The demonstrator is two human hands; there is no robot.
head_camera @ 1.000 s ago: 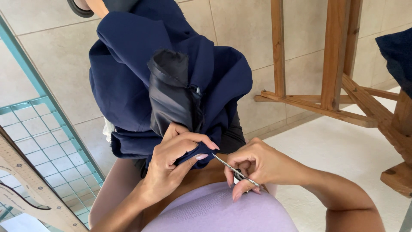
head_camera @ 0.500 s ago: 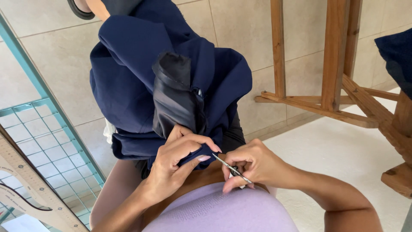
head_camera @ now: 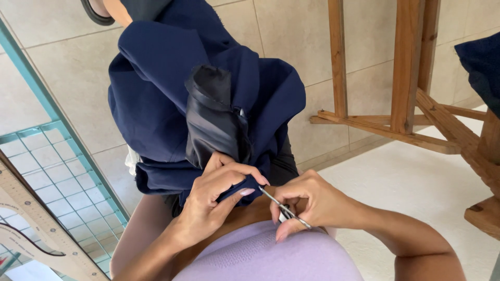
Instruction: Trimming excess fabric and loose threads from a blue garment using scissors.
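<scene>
Head view: left hand (head_camera: pixel 219 195) pinches the navy blue fabric garment (head_camera: pixel 172 99) taut so the right hand (head_camera: pixel 307 205), gripping small metal snips (head_camera: pixel 284 211), reaches its edge.

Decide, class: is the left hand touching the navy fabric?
Touching. The head view shows the left hand pinching the navy fabric's edge between thumb and fingers.

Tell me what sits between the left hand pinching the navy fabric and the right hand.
In the head view, a thin metal tool, held in the right hand, spans the gap; its tip reaches the navy fabric pinched by the left hand.
</scene>
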